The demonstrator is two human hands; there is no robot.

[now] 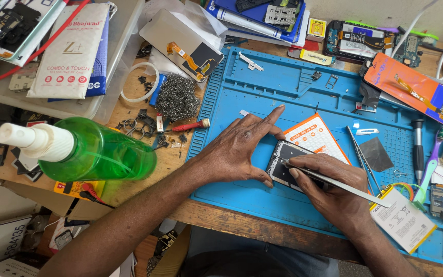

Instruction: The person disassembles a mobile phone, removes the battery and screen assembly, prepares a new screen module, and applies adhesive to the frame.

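The right hand (329, 187) pinches a pair of metal tweezers (334, 180), fingers closed around the shaft, the tip set on the upper edge of the opened phone (285, 166) that lies on the blue repair mat (262, 97). The left hand (234, 149) is spread flat, not gripping anything, its thumb and forefinger braced against the phone's left side to pin it to the mat. The likeliest fault, as I judge it, is a slip: if the left hand eases while the tweezers press, the tip could skid across the dark inner face and scratch or tear something delicate there. A loose white battery pack (403, 220) lies on the mat just right of the phone, close to the tweezer's rear end, and a stray jab could nick it. Touching the phone's upper right corner sits an orange and white card (321, 136), rectangular, with a grid of small squares. Farther right of the phone rests a second pair of tweezers (360, 154) and a dark square sheet (377, 154). Well left of the phone, off the mat, a green spray bottle (85, 149) lies on its side. Far up and left of the phone, a white rectangular pouch (73, 48) with red print rests in a clear tray.
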